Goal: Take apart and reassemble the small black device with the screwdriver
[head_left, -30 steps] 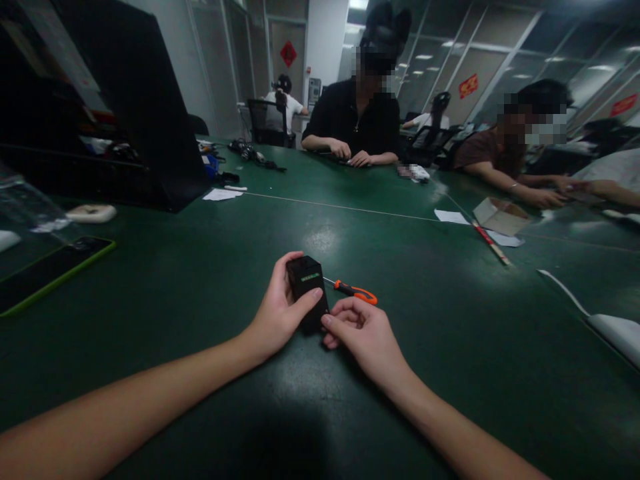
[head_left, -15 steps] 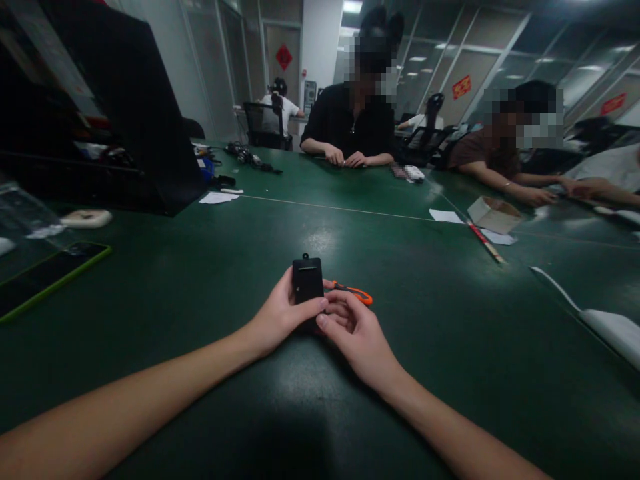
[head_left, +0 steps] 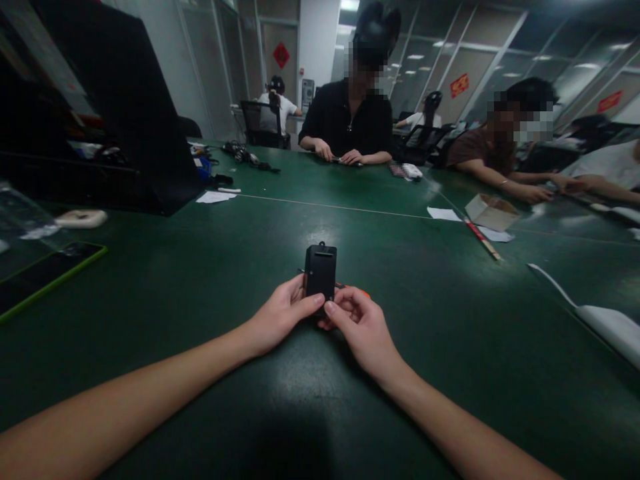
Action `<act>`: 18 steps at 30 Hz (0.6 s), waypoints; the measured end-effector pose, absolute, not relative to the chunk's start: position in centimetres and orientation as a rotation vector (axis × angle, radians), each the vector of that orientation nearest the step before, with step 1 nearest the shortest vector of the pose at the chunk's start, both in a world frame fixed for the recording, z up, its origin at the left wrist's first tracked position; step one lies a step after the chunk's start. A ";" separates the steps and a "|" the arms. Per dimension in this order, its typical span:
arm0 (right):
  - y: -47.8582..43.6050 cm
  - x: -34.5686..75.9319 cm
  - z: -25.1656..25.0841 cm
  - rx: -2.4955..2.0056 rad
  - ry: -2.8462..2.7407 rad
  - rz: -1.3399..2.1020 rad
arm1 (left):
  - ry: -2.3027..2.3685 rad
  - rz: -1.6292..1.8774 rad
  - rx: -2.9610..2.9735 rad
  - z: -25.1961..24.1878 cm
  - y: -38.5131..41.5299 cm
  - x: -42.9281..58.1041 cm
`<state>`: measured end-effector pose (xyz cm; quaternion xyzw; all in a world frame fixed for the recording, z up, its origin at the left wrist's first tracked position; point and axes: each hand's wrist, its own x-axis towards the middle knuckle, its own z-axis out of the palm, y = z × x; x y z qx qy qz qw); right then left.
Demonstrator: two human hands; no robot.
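A small black rectangular case [head_left: 321, 270] with a slot near its top and a small loop on its upper edge is held upright over the table. My left hand [head_left: 285, 313] is closed on its left side, the thumb lying across the lower front. My right hand [head_left: 363, 327] grips the lower right corner, thumb in front and curled fingers behind. Past those fingers shows part of an orange-and-black handle [head_left: 367, 294]; the rest of that tool is hidden. A thin, tiny point sticks out left of the case, too small to name.
The green table [head_left: 200, 413] spreads all around. A green-edged phone [head_left: 50, 280] and a large black panel [head_left: 125, 120] are at left. At right are an open carton [head_left: 493, 212], a red-and-tan stick [head_left: 483, 240] and a white object [head_left: 610, 330]. Co-workers sit across the table.
The case has shifted slightly right and up in view. My right thumb has come onto its lower corner. The orange handle is now more hidden behind my right hand.
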<state>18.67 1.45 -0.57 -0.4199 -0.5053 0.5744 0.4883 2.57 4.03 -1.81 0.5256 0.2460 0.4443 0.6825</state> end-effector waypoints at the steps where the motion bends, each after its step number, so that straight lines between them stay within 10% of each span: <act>1: 1.4 18.7 -0.5 -1.028 -1.253 1.387 | 0.547 1.006 1.187 -1.8 4.0 2.6; 11: 2.8 23.5 0.6 -1.279 -2.206 0.086 | 0.629 1.093 0.837 -1.0 4.5 1.9; 18: 4.5 24.5 -0.1 -1.330 -2.117 0.256 | 0.606 1.144 0.762 -1.5 5.8 1.6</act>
